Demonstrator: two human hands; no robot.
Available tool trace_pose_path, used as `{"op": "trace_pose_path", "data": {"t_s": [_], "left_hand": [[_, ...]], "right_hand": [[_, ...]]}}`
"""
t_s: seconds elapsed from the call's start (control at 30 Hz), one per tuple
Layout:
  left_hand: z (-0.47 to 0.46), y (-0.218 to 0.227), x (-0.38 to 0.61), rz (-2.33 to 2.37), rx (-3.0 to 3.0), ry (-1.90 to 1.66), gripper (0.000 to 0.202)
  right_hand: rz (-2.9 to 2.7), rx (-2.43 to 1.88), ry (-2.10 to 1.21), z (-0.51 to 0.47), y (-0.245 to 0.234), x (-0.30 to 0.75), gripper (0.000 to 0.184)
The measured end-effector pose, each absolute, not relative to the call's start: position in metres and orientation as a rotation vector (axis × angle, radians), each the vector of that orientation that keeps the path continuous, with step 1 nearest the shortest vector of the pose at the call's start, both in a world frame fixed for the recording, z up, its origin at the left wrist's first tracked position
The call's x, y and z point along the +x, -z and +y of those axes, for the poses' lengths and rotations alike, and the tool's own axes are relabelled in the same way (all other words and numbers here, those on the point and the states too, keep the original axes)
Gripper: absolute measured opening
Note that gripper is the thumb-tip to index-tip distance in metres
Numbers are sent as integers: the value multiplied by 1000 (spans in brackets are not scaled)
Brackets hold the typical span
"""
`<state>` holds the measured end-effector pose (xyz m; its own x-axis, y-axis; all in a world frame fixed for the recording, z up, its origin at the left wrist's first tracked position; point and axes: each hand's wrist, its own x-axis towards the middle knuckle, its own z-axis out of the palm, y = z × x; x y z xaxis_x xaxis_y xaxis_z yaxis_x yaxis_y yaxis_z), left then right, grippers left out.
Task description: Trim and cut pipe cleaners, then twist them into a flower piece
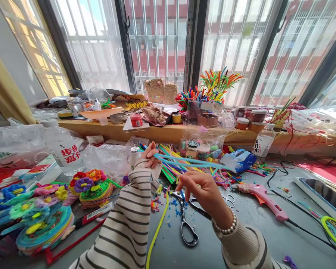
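My left hand (151, 155) is closed around one end of some light blue pipe cleaners (190, 161), which stretch out to the right above the table. My right hand (198, 186), with a beaded bracelet at the wrist, is lower and to the right, its fingers loosely bent and somewhat apart. I see nothing held in it. Black-handled scissors (189, 231) lie beneath its fingertips, amid blue fuzz scraps. Behind both hands spreads a pile of multicoloured pipe cleaners (169, 173). A single yellow-green pipe cleaner (158, 228) runs along the table between my sleeves.
Colourful fuzzy flower pieces (44, 220) crowd the left side, with a water bottle (63, 149) behind. On the right lie a pink glue gun (264, 200) with its cord and a phone (323, 196). A cluttered wooden ledge (162, 132) runs below the windows.
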<state>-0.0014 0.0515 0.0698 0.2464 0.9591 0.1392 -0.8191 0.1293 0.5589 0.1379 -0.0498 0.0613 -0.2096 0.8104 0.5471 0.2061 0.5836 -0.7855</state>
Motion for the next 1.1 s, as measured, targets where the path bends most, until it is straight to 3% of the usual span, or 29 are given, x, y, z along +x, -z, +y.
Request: {"op": "trace_pose_path", "data": {"t_s": [0.1,0.23,0.37,0.43,0.53,0.63,0.8,0.87,0.9,0.97,1.03,1.1], "left_hand": [[53,-71,0,279,569,-1317,44],[53,-74,3,274,552,-1326,43],[57,-75,-4,297,549,-1342,51],[61,-73,-4,315,547,-1335,54],[61,-68,7,320,541,-1342,54],[57,-65,24,311,534,-1351,52],[52,-70,32,329,526,-1389,50],[53,-70,28,342,526,-1397,50],[54,-69,25,355,524,-1396,52],[55,-67,19,372,527,-1391,54],[55,-66,14,386,534,-1381,53],[53,-68,9,391,539,-1379,51]], "right_hand": [[-1887,-836,-159,-60,-60,125,33],[-2036,-662,291,-56,-38,114,50],[-1893,-1088,199,-47,-30,125,52],[-2004,-957,210,-52,-32,121,47],[-2143,-883,313,-66,-29,98,57],[-2300,-449,541,-72,-23,83,35],[-2157,-960,345,-64,-25,95,67],[-2193,-910,345,-67,-24,94,72],[-2259,-810,381,-69,-23,91,67],[-2371,-420,555,-72,-21,86,36],[-2364,-501,521,-69,-18,88,36],[-2227,-857,394,-60,-17,97,52]]}}
